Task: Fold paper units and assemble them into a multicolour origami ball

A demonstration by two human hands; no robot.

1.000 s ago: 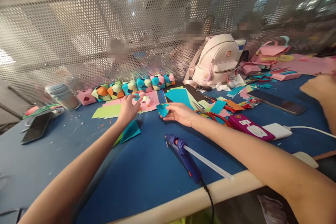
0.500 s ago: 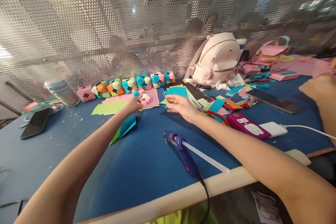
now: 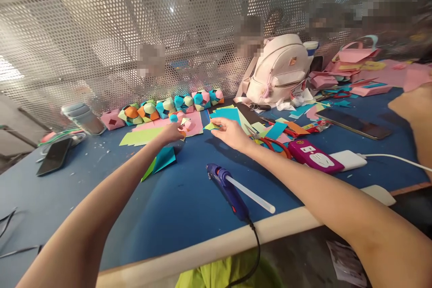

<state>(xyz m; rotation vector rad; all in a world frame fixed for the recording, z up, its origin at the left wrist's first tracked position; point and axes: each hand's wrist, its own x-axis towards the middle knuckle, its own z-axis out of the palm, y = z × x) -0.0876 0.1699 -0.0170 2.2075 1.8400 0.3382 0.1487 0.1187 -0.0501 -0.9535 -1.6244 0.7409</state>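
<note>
My left hand (image 3: 173, 133) reaches to the front of the pink sheet (image 3: 196, 129), its fingers closed. A bit of orange shows at the fingertips; what they hold is hidden. Just beyond lie small folded paper pieces (image 3: 187, 123), pink, white and blue. My right hand (image 3: 230, 133) has its thumb and fingers around a small yellow-green paper piece (image 3: 210, 126), beside a stack of blue paper (image 3: 229, 113). Under my left forearm lies a folded blue and green paper (image 3: 164, 160). A purple glue gun (image 3: 229, 191) with a clear glue stick (image 3: 253, 195) rests nearer me.
Folded paper balls (image 3: 148, 111) line the mesh panel (image 3: 111, 54). A tumbler (image 3: 83, 118) and phone (image 3: 56, 156) lie left. Rightward are a white backpack (image 3: 280, 69), orange-handled scissors (image 3: 275, 146), a purple power bank (image 3: 315, 156), another phone (image 3: 354, 123) and another person's arm (image 3: 410, 117).
The view has shifted slightly. My right hand has moved a little left and away from me with the yellow-green paper piece. My left hand has barely moved.
</note>
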